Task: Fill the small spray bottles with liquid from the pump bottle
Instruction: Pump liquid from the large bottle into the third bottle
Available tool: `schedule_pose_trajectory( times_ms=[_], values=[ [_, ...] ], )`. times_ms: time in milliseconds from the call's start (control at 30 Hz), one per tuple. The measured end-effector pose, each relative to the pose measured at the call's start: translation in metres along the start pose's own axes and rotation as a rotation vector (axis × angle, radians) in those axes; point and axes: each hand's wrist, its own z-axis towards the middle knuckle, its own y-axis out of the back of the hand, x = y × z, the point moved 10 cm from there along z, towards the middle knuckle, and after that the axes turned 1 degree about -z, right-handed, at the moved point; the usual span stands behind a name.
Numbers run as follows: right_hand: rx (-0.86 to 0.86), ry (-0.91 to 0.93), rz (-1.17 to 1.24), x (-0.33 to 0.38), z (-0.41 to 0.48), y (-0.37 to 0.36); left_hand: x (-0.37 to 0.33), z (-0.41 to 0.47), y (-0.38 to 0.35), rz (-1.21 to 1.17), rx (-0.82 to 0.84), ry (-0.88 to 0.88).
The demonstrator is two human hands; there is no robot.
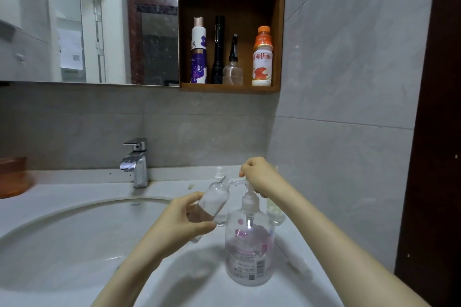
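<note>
Spray bottle [214, 203]: clear, gripped by left hand [178, 223], neck toward one o'clock; right hand [259, 176] curled on pump bottle [249, 257] head.

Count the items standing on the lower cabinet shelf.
4, left to right: purple-patterned bottle, black flashlight, clear spray bottle, orange-capped drink bottle. Something could be hidden behind them.

Bare forearms reach in from the near edge; left hand [183, 219] grips a tilted small bottle [215, 200], right hand [259, 177], farther off, curls over a pump head [243, 182].
</note>
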Motion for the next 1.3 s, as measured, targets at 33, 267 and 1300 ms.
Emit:
schedule_pose_trajectory(
  times_ms=[33, 267, 1300],
  values=[
    [-0.003, 0.008, -0.005, 0.001, 0.001, 0.0, -0.001, 0.0, 0.002, 0.01, -0.003, -0.005],
    [-0.005, 0.009, 0.014, 0.0, 0.002, 0.001, -0.001, -0.005, 0.002, 0.086, 0.006, -0.038],
    [0.055, -0.046, -0.215, -0.003, 0.012, -0.009, -0.013, 0.006, -0.006, 0.101, 0.041, -0.122]
  ],
)
